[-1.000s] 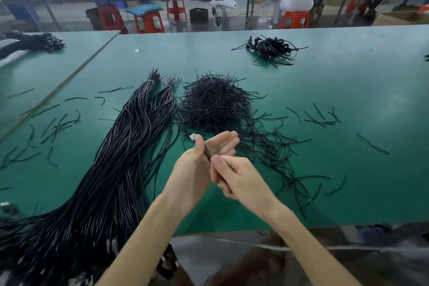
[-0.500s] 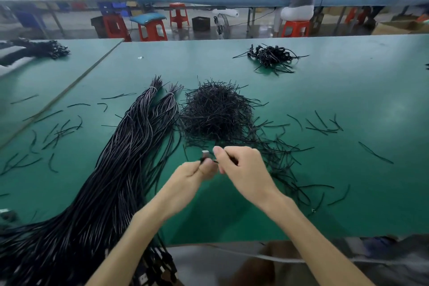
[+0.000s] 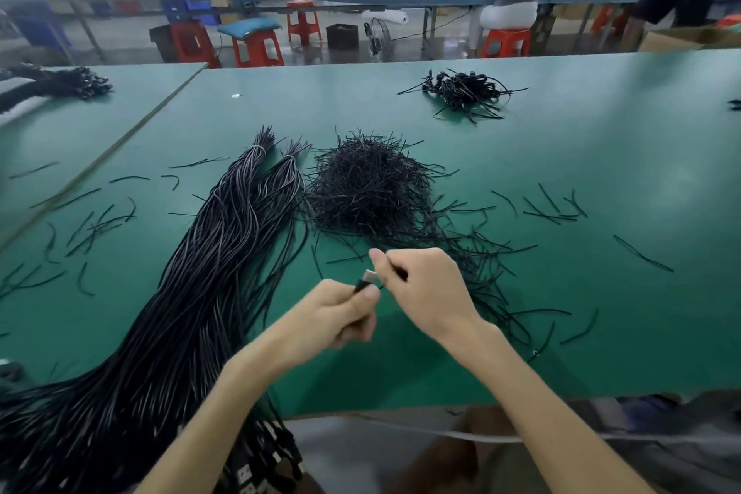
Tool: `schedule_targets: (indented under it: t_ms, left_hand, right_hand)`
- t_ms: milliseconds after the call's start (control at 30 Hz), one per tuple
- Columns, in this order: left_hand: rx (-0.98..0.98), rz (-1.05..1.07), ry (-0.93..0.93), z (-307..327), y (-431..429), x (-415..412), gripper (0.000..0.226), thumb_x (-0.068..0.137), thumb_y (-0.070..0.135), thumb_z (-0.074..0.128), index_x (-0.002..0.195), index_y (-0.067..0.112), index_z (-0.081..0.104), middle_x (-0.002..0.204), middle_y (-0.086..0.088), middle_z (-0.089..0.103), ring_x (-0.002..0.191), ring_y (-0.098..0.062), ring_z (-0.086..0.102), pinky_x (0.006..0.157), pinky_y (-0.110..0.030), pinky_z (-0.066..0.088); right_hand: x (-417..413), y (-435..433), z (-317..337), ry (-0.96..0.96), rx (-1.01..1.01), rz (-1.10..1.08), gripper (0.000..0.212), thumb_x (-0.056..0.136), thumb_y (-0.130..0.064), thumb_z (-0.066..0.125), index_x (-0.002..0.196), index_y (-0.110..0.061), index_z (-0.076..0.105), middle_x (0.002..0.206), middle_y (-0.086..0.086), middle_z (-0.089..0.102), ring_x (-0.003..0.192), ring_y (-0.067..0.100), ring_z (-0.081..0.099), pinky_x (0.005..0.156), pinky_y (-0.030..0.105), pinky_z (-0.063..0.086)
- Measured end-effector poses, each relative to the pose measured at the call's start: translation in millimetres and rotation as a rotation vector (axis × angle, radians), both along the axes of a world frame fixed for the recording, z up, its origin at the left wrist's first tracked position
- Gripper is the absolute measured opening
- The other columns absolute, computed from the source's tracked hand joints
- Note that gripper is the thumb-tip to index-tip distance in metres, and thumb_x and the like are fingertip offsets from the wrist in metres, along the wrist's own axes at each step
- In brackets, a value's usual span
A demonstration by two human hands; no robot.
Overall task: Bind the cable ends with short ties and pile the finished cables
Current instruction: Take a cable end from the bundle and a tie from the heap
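1. The left grip (image 3: 337, 313) is closed around a black cable end (image 3: 363, 284). The silver plug (image 3: 369, 276) sticks out past the thumb.
2. The right grip (image 3: 425, 289) is just to the right of the left one. It pinches a short black tie (image 3: 401, 274) between thumb and forefinger, close to the plug. Whether the tie is wrapped round the cable cannot be told.
3. Both grips are held above a green surface (image 3: 601, 172), near its front edge.
4. Left of the grips, a thick bundle of long black cables (image 3: 192, 293) runs away across the surface and hangs over the front edge.
5. Just beyond the grips lies a heap of ties (image 3: 369, 188), with loose ties (image 3: 553, 209) scattered to either side.
6. Well beyond the grips and to the right sits a small pile of finished cables (image 3: 465, 92).
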State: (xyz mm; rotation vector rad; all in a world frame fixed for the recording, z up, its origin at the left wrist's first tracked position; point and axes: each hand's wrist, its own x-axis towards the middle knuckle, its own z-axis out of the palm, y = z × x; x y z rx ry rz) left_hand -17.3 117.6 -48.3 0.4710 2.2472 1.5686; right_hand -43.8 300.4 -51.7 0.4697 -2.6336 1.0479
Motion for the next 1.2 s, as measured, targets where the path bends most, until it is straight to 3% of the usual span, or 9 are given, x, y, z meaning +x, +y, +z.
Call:
schedule_targets:
  t_ms: [100,167,233,333,467,633,833,1000,1200]
  left_hand:
    - [-0.020,0.259,0.217,-10,16,-1,0.046,0.105,0.042,0.044,0.075,0.023,0.073,0.070,0.000,0.074,0.065,-0.023,0.067,0.063,-0.030,0.051]
    - [0.184,0.393,0.236,-16,19,-4,0.047,0.104,0.036,0.040,0.074,0.028,0.076,0.072,0.008,0.073,0.074,-0.003,0.067,0.072,-0.021,0.050]
    - [0.378,0.412,0.134,-21,24,-6,0.047,0.107,0.035,0.038,0.087,0.028,0.080,0.081,0.003,0.072,0.091,0.004,0.069,0.077,-0.021,0.049]
    - [0.846,0.457,-0.126,-21,28,-10,0.049,0.108,0.039,0.036,0.128,0.006,0.066,0.128,-0.010,0.071,0.120,-0.020,0.067,0.092,-0.028,0.057]
    - [1.329,0.512,-0.331,-9,11,-17,0.039,0.107,0.031,0.041,0.105,0.009,0.072,0.101,0.000,0.074,0.083,-0.009,0.073,0.074,-0.026,0.058]
    - [1.203,0.498,-0.323,-4,16,-11,0.033,0.106,0.035,0.043,0.084,0.018,0.061,0.071,0.008,0.040,0.048,-0.007,0.031,0.059,-0.021,0.036]
    - [1.043,0.478,-0.197,-15,29,-7,0.038,0.111,0.034,0.036,0.083,0.017,0.055,0.071,0.005,0.044,0.052,-0.008,0.039,0.065,-0.019,0.049]
    - [0.934,0.281,-0.197,-17,35,2,0.044,0.104,0.041,0.045,0.085,0.014,0.074,0.087,-0.006,0.070,0.087,-0.017,0.069,0.085,-0.028,0.057]
    - [0.782,0.106,-0.178,-12,8,2,0.029,0.102,0.023,0.050,0.101,0.005,0.073,0.118,-0.020,0.071,0.119,-0.032,0.066,0.099,-0.034,0.053]
  right_hand:
    - [4,-13,6,0.014,-0.091,-0.028,0.057,0.104,-0.042,0.051,0.055,-0.018,0.038,0.047,-0.003,0.043,0.049,0.020,0.040,0.052,0.038,0.035]
    - [10,-18,4,-0.056,-0.251,0.011,0.053,0.106,-0.041,0.049,0.060,-0.015,0.051,0.052,-0.002,0.052,0.050,0.017,0.048,0.054,0.040,0.043]
    - [17,-23,-3,-0.082,-0.306,0.066,0.050,0.107,-0.040,0.047,0.065,-0.014,0.054,0.054,-0.002,0.053,0.049,0.014,0.046,0.053,0.037,0.040]
    - [27,-28,-16,-0.094,-0.311,0.103,0.048,0.108,-0.041,0.044,0.068,-0.017,0.053,0.054,-0.007,0.048,0.049,0.014,0.042,0.052,0.034,0.035]
    - [26,-21,-29,-0.152,-0.195,0.077,0.044,0.105,-0.048,0.046,0.075,-0.018,0.055,0.067,-0.009,0.055,0.064,0.013,0.051,0.064,0.035,0.044]
    - [12,-12,-20,-0.007,0.286,-0.018,0.031,0.106,-0.042,0.044,0.110,-0.016,0.061,0.106,-0.004,0.066,0.102,0.017,0.056,0.096,0.031,0.037]
    - [22,-20,-11,-0.322,-0.272,0.232,0.071,0.092,-0.019,0.073,0.154,-0.021,0.038,0.134,-0.008,0.056,0.125,0.003,0.051,0.111,0.020,0.037]
    - [17,-19,-2,-0.377,-0.502,0.215,0.046,0.079,0.007,0.071,0.114,-0.022,0.066,0.106,0.000,0.071,0.087,0.002,0.059,0.089,0.018,0.048]
    - [19,-12,-10,-0.319,-0.492,0.156,0.049,0.073,0.001,0.080,0.116,-0.021,0.072,0.109,-0.010,0.073,0.101,0.002,0.067,0.090,0.018,0.051]
